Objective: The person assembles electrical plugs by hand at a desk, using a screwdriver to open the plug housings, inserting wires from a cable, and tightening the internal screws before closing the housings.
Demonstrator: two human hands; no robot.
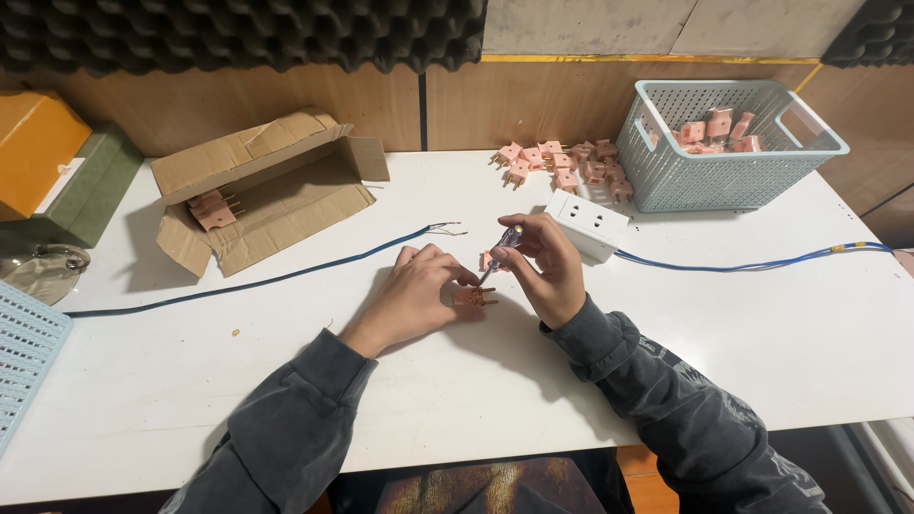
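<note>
Pink plug (pixel 474 296) lies on the white bench (pixel 762 343), pinched by the left hand (pixel 416 295); the right hand (pixel 547 266) closes its grip on a screwdriver (pixel 502 247) just above it. Beyond the grip sits a socket block (pixel 586 223).

— What's under the left hand (pixel 416 293)?
— A pink plug (pixel 473 297), pinned on the desk (pixel 762 333) by its fingers (pixel 457 276).
— And the right hand (pixel 549 266)?
— Just beside, fingers closed round a screwdriver (pixel 502 247) tilted onto the plug.
</note>
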